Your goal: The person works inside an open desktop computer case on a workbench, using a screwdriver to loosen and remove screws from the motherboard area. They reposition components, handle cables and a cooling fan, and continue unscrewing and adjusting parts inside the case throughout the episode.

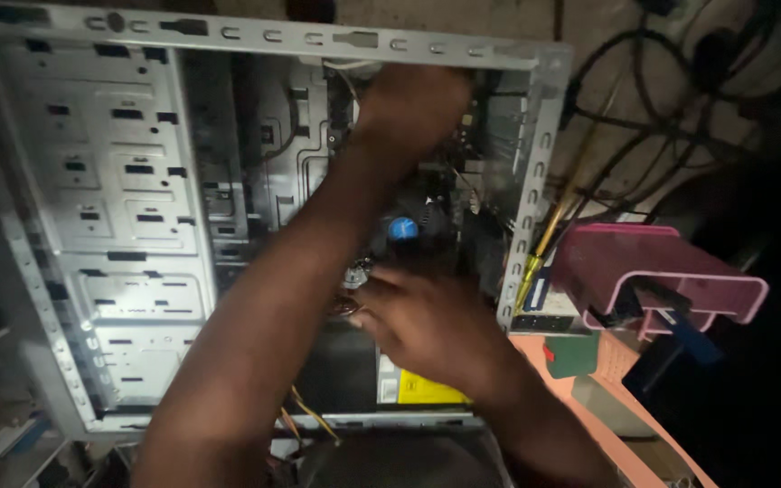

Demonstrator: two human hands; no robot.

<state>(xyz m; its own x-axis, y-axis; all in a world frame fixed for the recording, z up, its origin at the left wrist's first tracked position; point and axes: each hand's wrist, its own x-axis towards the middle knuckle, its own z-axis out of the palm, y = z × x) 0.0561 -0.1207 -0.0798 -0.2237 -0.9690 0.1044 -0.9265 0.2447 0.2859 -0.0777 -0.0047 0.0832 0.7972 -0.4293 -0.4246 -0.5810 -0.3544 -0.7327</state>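
An open grey computer case point(119, 226) lies below me, with its motherboard point(463, 181) on the right side. My left hand point(413, 108) reaches deep into the case's far end by the board, its fingers hidden in the dark. My right hand point(422, 325) sits at the near end, over a black power supply with a yellow label point(427, 390). Its fingers curl beside a small metallic part point(356, 273), and I cannot tell whether they grip it. A cooler with a blue round centre point(402, 228) lies between my hands.
A screwdriver with a yellow handle point(535, 262) leans by the case's right wall. A pink plastic stand point(657, 271) and a green box point(571, 354) sit to the right. Dark cables point(662, 117) tangle at the upper right. Yellow wires point(309, 416) trail out at the case's near edge.
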